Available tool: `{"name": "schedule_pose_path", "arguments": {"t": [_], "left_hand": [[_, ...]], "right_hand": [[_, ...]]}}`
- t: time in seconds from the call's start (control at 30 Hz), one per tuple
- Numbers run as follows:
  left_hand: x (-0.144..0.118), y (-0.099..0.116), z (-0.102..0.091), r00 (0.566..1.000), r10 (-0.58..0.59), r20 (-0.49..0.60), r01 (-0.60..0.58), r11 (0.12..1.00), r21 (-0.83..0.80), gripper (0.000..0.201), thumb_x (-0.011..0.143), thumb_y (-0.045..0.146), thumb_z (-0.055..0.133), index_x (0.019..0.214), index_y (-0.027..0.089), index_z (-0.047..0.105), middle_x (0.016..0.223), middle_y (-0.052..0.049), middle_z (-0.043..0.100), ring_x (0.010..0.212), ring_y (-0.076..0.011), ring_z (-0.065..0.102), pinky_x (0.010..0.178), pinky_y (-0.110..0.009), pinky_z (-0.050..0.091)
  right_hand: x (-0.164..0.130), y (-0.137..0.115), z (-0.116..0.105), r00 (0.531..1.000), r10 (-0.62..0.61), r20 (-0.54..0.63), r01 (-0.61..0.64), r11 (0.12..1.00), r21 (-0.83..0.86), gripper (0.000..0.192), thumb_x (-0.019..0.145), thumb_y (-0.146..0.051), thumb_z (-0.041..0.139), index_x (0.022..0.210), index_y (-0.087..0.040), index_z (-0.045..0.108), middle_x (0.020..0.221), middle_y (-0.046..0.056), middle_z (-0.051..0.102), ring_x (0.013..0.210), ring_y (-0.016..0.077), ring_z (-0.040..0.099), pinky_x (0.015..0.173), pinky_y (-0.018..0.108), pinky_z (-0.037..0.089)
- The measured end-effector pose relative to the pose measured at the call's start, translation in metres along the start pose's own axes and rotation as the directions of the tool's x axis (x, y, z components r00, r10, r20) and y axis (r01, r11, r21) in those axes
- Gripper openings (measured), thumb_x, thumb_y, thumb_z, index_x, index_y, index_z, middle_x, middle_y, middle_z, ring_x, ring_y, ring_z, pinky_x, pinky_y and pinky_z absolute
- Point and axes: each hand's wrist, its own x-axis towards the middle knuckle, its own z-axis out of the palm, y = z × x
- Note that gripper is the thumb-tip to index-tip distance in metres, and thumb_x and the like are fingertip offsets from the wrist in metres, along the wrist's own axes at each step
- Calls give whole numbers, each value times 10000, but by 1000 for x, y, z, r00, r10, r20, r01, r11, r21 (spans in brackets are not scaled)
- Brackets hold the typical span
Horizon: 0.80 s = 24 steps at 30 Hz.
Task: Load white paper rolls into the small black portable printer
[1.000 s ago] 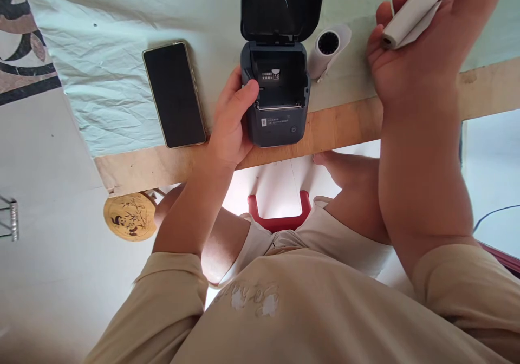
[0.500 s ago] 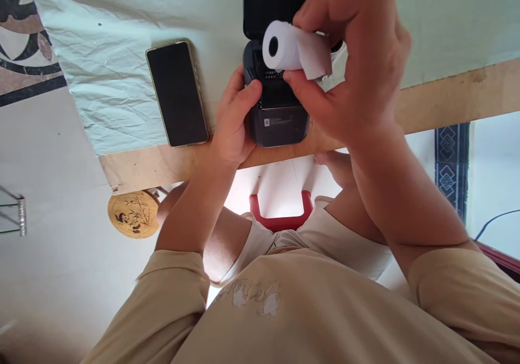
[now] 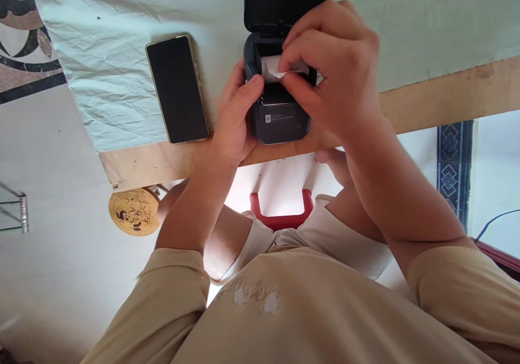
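A small black label printer [image 3: 280, 124] sits at the table's front edge, its lid [image 3: 286, 1] raised and tipped back. My left hand [image 3: 238, 117] grips the printer's left side, thumb on the rim of the paper bay. Inside the bay lies a white paper roll [image 3: 268, 67], partly covered by my fingers. My right hand [image 3: 335, 66] is over the bay, thumb and forefinger pinching the loose end of the roll's paper. The roll's right end is hidden behind that hand.
A smartphone [image 3: 177, 89] with a dark screen lies left of the printer on the pale green tablecloth [image 3: 109, 71]. The bare wooden edge [image 3: 142, 163] runs along the front. Below are a round wooden stool [image 3: 134, 212] with a panda picture and a red frame [image 3: 280, 220].
The paper roll has gone from above the printer down into its bay. My right hand has moved lower and now pinches the paper's loose end. My left hand stays on the printer.
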Motion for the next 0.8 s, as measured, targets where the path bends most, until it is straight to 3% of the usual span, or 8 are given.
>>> {"name": "schedule_pose_path", "arguments": {"t": [0.1, 0.27, 0.43, 0.6, 0.63, 0.7, 0.73, 0.8], "left_hand": [[0, 1, 1, 1000, -6, -14, 6, 999, 34, 143, 850, 341, 575, 941, 233, 595, 890, -7, 639, 865, -160, 614, 716, -252, 489], [3, -5, -4, 999, 30, 26, -31, 999, 32, 208, 818, 339, 624, 995, 232, 598, 873, -12, 623, 808, -140, 582, 726, -266, 495], [7, -15, -13, 996, 82, 21, -83, 995, 53, 361, 719, 187, 720, 1042, 290, 596, 912, 31, 634, 809, -118, 578, 746, -250, 510], [4, -16, -13, 994, 97, 49, -101, 989, 111, 537, 670, 223, 762, 1147, 339, 545, 1085, 31, 631, 997, -173, 601, 900, -311, 517], [3, -15, -13, 994, 95, 49, -101, 985, 137, 605, 641, 241, 781, 1173, 371, 523, 1125, 41, 626, 1038, -189, 600, 919, -323, 514], [2, -15, -13, 996, 84, 39, -90, 977, 191, 700, 605, 263, 797, 1208, 425, 481, 1209, 65, 599, 1131, -218, 583, 940, -334, 510], [2, -15, -14, 996, 80, 42, -87, 974, 211, 718, 603, 273, 794, 1219, 439, 465, 1244, 71, 581, 1176, -229, 566, 951, -340, 507], [4, -17, -16, 992, 94, 80, -110, 967, 231, 735, 596, 283, 793, 1228, 447, 457, 1291, 70, 547, 1229, -242, 536, 985, -354, 494]], "right_hand": [[0, -4, -8, 998, -43, -35, 44, 999, 13, 66, 755, -212, 602, 767, -213, 667, 830, 4, 591, 801, 121, 552, 737, 286, 432], [-3, -10, -17, 979, -109, 171, 82, 984, 160, 131, 774, -191, 560, 736, -230, 680, 740, -3, 563, 706, 80, 500, 636, 235, 386], [-4, -8, -17, 962, -176, 209, 125, 964, 235, 102, 756, -258, 605, 695, -234, 684, 743, -5, 594, 695, 82, 468, 659, 252, 388], [-3, -4, -24, 998, -51, -46, 64, 930, 361, 183, 803, -256, 570, 677, -140, 636, 664, 6, 534, 704, 51, 480, 628, 207, 358], [-3, -2, -24, 994, 44, -96, -2, 916, 401, 169, 820, -263, 554, 739, -140, 637, 724, 2, 550, 709, 43, 469, 629, 202, 350], [-5, 5, -20, 971, 238, -29, -194, 851, 488, 243, 899, -331, 453, 1070, -211, 577, 1096, -31, 544, 722, 15, 427, 666, 197, 365], [-5, 9, -17, 949, 308, 63, -293, 795, 531, 322, 938, -375, 376, 1236, -281, 452, 1309, -62, 412, 739, 2, 411, 695, 191, 377], [-5, 16, -11, 918, 352, 183, -389, 707, 591, 394, 953, -465, 312, 1336, -399, 246, 1447, -109, 167, 778, -18, 410, 712, 174, 386]]}}
